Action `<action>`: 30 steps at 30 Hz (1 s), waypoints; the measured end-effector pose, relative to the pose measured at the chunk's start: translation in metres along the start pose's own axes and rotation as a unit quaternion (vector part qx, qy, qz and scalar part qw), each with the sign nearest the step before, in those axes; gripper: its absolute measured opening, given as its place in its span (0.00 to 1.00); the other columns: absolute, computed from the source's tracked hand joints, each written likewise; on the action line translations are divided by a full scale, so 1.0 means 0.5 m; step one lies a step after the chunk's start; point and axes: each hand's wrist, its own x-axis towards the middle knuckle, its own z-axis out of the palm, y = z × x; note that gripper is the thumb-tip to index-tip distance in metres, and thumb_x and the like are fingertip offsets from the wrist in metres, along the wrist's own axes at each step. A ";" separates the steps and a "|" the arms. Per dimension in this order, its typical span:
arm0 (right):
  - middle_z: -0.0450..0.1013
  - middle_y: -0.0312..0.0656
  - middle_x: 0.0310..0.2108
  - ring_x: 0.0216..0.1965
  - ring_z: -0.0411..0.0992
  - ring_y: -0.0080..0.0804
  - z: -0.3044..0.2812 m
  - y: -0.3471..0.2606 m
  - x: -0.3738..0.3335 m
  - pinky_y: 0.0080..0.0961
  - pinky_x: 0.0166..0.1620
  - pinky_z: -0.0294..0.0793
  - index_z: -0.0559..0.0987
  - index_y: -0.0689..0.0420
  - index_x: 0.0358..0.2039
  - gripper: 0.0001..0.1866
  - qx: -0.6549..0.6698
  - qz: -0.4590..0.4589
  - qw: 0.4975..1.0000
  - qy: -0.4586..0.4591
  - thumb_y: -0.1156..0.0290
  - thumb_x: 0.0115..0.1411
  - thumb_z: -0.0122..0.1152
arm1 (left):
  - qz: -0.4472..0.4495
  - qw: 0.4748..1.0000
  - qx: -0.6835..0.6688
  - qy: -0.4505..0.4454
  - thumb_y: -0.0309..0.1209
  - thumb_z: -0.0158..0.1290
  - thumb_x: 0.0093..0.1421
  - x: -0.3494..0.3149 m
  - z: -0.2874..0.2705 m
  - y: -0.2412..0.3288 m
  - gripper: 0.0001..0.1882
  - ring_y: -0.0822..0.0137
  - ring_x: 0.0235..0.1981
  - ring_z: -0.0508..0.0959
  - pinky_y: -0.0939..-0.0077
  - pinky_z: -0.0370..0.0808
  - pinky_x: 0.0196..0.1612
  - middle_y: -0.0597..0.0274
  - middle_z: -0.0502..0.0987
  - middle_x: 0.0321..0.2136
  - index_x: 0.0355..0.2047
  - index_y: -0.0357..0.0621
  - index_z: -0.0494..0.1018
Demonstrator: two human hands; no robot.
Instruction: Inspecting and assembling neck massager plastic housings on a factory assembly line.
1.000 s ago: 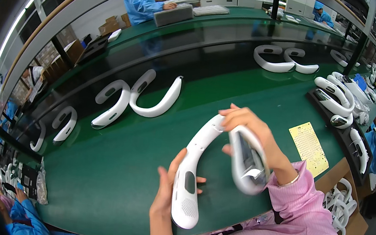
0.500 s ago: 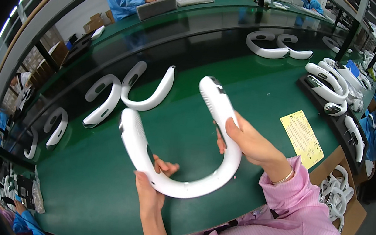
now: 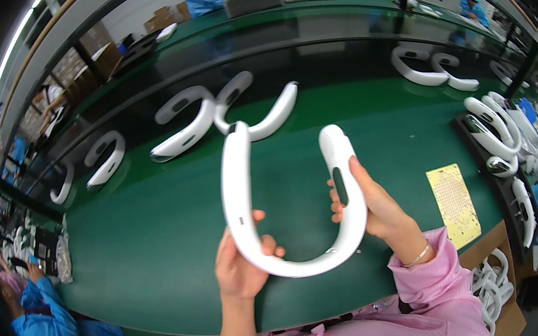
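Note:
A white U-shaped neck fan (image 3: 300, 268) is held above the green bench, its two ends pointing away from me. My left hand (image 3: 245, 267) cradles the lower left bend, with fingertips showing inside the curve. On the other side my right hand (image 3: 373, 197) grips the right arm of the fan, thumb on its outer edge and fingers reaching through to the inside. A dark oval opening shows on that right arm, and a small slot on the left one. Behind the fan's left end stand more white neck fans (image 3: 196, 133) along the dark strip.
A yellow printed card (image 3: 454, 203) lies to the right on the green bench (image 3: 136, 266). Beyond it, a dark tray (image 3: 494, 170) holds several neck fans. A cardboard box (image 3: 510, 325) with white parts is at the lower right. People in blue work around the bench.
The neck fan has been turned in my hands, so its right arm now shows the dark oval opening. My left hand has shifted under the bend. The whole view has swung slightly left.

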 end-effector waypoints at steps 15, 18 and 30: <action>0.65 0.39 0.22 0.18 0.65 0.24 0.000 0.030 0.032 0.24 0.24 0.70 0.64 0.63 0.39 0.29 -0.024 -0.021 0.999 -0.008 0.44 0.61 0.40 | 0.030 0.998 0.049 -0.011 0.31 0.39 0.62 -0.007 0.006 -0.005 0.21 0.60 0.29 0.71 0.64 0.72 0.31 0.50 0.63 0.48 0.54 0.38 0.53; 0.64 0.37 0.20 0.18 0.65 0.22 0.001 0.031 0.032 0.23 0.25 0.72 0.65 0.61 0.37 0.27 -0.019 -0.024 0.999 -0.011 0.45 0.62 0.39 | 0.028 0.997 0.065 -0.022 0.32 0.40 0.62 -0.005 0.002 -0.007 0.22 0.59 0.30 0.72 0.63 0.73 0.31 0.50 0.63 0.48 0.54 0.38 0.52; 0.65 0.39 0.22 0.19 0.65 0.24 -0.004 0.045 0.042 0.24 0.25 0.71 0.66 0.63 0.39 0.30 -0.033 -0.026 0.999 -0.013 0.43 0.62 0.38 | 0.020 0.997 0.078 -0.019 0.32 0.42 0.61 -0.009 0.002 0.003 0.23 0.58 0.31 0.73 0.64 0.72 0.31 0.49 0.64 0.48 0.55 0.40 0.51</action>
